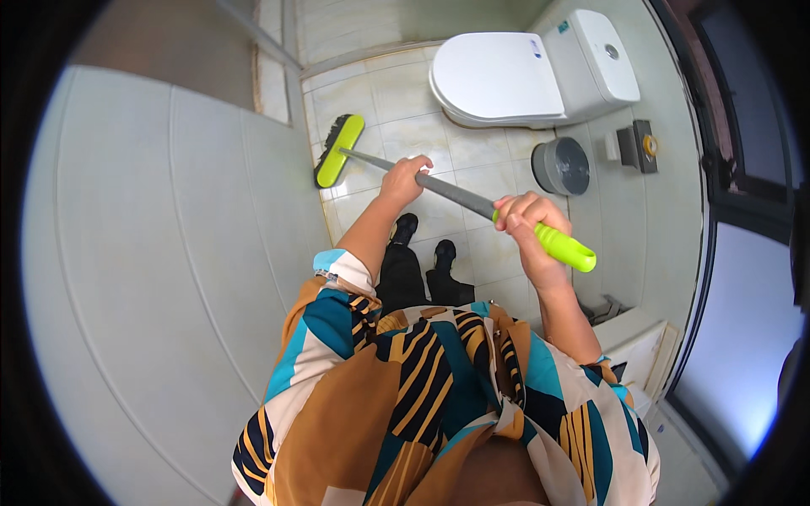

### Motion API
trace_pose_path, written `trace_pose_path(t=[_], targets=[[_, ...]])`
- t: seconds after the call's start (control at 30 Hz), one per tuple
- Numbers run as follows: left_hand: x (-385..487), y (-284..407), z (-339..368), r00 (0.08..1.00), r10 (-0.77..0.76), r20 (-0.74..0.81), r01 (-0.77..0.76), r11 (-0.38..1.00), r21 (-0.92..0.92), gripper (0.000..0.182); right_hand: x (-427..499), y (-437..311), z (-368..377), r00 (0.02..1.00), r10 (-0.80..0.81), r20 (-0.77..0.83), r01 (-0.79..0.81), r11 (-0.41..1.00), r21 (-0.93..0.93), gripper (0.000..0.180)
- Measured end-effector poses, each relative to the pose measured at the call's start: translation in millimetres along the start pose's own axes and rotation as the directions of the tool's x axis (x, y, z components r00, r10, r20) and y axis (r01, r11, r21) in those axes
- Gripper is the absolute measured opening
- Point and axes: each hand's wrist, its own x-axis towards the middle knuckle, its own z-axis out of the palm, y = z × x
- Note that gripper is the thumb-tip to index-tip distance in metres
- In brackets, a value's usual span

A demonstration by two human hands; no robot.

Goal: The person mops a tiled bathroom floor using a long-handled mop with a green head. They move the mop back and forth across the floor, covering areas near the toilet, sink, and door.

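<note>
A broom with a grey handle [457, 195] slants across the view before me. Its lime-green head [340, 152], edged with dark bristles, rests by the foot of the left wall on the tiled floor [405, 142]. My left hand [403, 181] is closed around the handle partway down. Higher up, my right hand [533, 222] grips the handle near its end, where the bright green grip [567, 246] sticks out past the palm. Below the handle, my dark shoes [405, 228] stand on the tiles.
A white toilet [497, 76] with its lid down stands at the far right. Beside it is a grey bin [562, 166]. A dark wall holder [639, 147] carries a roll of tape. Pale panels [158, 253] line the left side, and a dark-framed window [728, 316] is at right.
</note>
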Motion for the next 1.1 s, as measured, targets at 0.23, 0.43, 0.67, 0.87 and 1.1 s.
trace_pose_path(t=[0.23,0.43,0.67,0.87,1.1], targets=[[21,45,49,0.968,0.238,0.084,-0.208,0.940,-0.271,0.010,-9,-50,-27,0.986,0.036,-0.164,-0.051,0.995,-0.087,0.025],[23,68,52,0.885,0.383,0.263,-0.294,0.900,-0.321,0.009,-32,-70,-7,0.942,0.027,-0.333,-0.085,0.983,-0.160,0.025],[6,81,56,0.792,0.481,0.375,-0.337,0.857,-0.389,0.009,-56,-92,14,0.888,0.042,-0.458,-0.142,0.972,-0.187,0.024],[-8,96,64,0.703,0.592,0.394,-0.401,0.788,-0.467,0.010,-72,-110,25,0.854,0.043,-0.518,-0.161,0.970,-0.184,0.023],[-33,126,41,0.638,0.578,0.508,-0.460,0.816,-0.350,0.019,-94,-131,38,0.812,-0.063,-0.580,-0.071,0.976,-0.205,0.020]])
